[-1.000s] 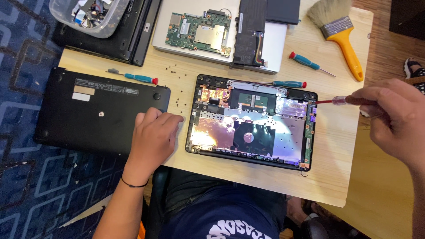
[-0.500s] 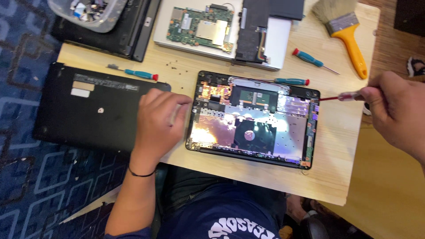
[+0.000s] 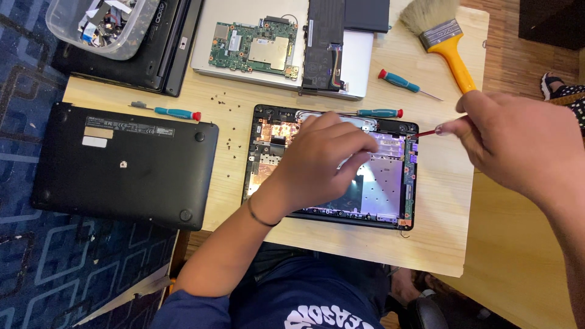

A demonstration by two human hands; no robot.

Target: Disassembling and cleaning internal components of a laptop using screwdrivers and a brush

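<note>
Your left hand [image 3: 323, 161] lies spread, palm down, over the middle of the opened laptop chassis [image 3: 332, 161] at the front of the counter [image 3: 445, 201], fingers resting on its internals. Your right hand [image 3: 512, 146], just off the chassis's right edge, pinches a thin red-handled tool [image 3: 426, 132], tip aimed at the right-hand board. Already done, by appearance: the black bottom cover [image 3: 125, 161] is off and lies to the left, and loose screws [image 3: 234, 119] are scattered between them. Still in place: the copper heat pipe and boards. Teal screwdrivers [image 3: 177, 113] and a yellow-handled brush [image 3: 445, 45] lie nearby.
</note>
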